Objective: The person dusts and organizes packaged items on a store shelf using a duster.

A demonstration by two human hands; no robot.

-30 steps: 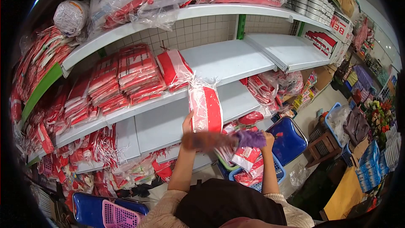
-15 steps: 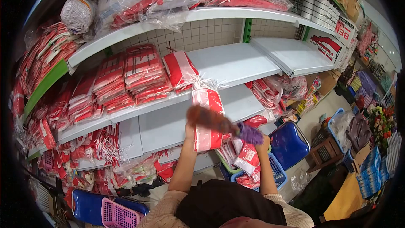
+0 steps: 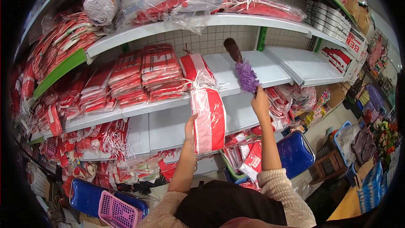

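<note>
My left hand (image 3: 190,127) is closed on the left edge of a red-and-white cloth bundle (image 3: 211,120) in clear plastic. White strings gather at the bundle's top, and it stands upright in front of the shelf edge. My right hand (image 3: 260,101) grips a feather duster (image 3: 247,75) with purple fluff and a dark brown tip. The duster points up over the bare part of the middle shelf (image 3: 270,65). Behind the bundle's top lies another red-and-white pack (image 3: 193,65) on that shelf.
Stacks of plastic-wrapped red-and-white packs (image 3: 160,69) fill the middle shelf's left. Above, the upper shelf edge (image 3: 168,27) carries bags and rolls. Below are blue chairs (image 3: 295,154), a pink basket (image 3: 120,211) and a green basket (image 3: 230,171) of packs.
The duster has swung from in front of the bundle up and over the shelf, as my right hand rose. My left hand still holds the bundle. The view has shifted slightly.
</note>
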